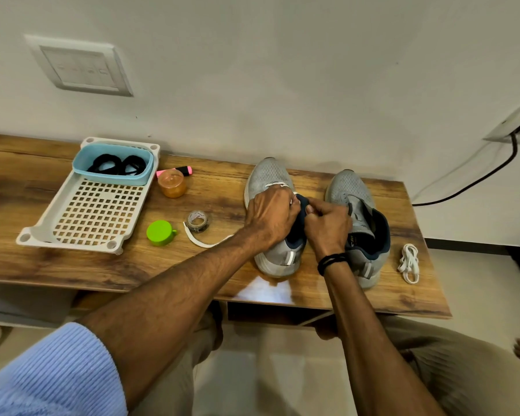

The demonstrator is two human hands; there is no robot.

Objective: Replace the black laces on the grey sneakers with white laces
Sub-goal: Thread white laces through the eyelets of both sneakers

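Note:
Two grey sneakers stand toe-to-wall on the wooden desk (pixel 42 265). On the left sneaker (pixel 267 178) a white lace (pixel 275 185) crosses the lowest eyelets, and its loose end (pixel 201 242) trails left over the desk. My left hand (pixel 270 219) and my right hand (pixel 327 225) meet over this shoe's dark tongue, fingers pinched there; exactly what each pinches is hidden. The right sneaker (pixel 360 217) has no lace. A bundled white lace (pixel 409 262) lies at its right. Two coiled black laces (pixel 117 166) sit in a light-blue tub (pixel 114 178).
A white perforated tray (pixel 96 217) holds the tub at the desk's left. A pink highlighter (pixel 182 170), an orange jar (pixel 172 183), a tape roll (pixel 198 221) and a green lid (pixel 160 233) lie between tray and shoes. A black cable (pixel 478 178) hangs at the right.

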